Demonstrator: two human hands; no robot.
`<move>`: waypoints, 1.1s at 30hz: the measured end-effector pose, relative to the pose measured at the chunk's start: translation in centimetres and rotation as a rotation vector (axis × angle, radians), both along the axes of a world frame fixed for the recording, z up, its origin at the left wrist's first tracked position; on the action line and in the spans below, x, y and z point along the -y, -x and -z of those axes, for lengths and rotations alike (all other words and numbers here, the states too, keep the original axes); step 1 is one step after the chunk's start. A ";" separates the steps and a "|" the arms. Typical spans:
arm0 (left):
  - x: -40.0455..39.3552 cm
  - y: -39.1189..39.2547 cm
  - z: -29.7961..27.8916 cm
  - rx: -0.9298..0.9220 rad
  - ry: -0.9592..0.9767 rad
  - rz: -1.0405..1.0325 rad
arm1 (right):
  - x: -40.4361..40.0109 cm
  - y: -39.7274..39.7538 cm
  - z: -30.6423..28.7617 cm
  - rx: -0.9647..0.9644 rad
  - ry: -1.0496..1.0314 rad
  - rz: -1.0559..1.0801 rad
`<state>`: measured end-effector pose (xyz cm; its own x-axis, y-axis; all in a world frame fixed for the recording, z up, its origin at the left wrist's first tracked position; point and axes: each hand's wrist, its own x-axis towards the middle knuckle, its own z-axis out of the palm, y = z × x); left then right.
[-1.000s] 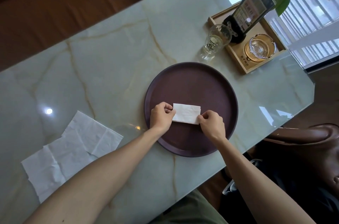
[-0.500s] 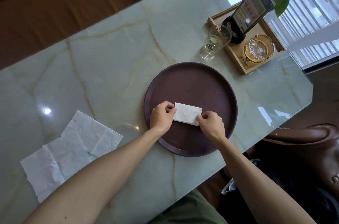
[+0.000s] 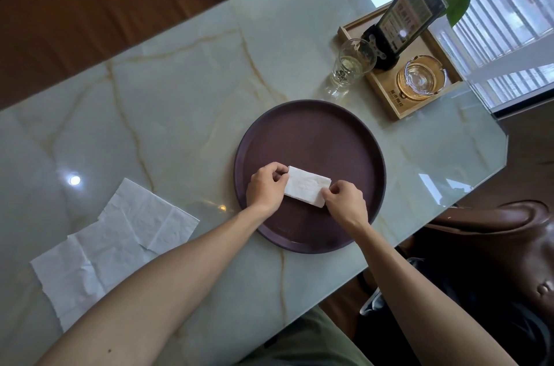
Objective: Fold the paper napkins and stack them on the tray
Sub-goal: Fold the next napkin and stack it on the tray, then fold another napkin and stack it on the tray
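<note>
1. Head view shows a small folded napkin (image 3: 307, 190) lying on the round dark tray (image 3: 335, 131), near the edge closest to the person.
2. The left hand (image 3: 265, 190) pinches the napkin's left end with curled fingers. The right hand (image 3: 346, 200) pinches its right end the same way.
3. I think both hands hold the ends so the folds stay shut and the napkin sits flat and straight.
4. Two more open napkins (image 3: 114, 248) lie flat on the bench (image 3: 180, 95), well apart from the tray on the left. They still need folding.
5. A drinking glass (image 3: 349, 65) and a wooden box (image 3: 419, 101) sit past the tray, out of the way.
</note>
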<state>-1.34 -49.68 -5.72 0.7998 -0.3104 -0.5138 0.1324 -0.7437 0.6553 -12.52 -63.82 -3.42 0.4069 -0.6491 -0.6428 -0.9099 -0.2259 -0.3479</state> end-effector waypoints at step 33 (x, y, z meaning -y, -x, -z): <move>-21.1 -2.2 -4.9 -0.076 0.059 -0.511 | -15.7 -10.2 -5.3 0.172 -0.042 -0.536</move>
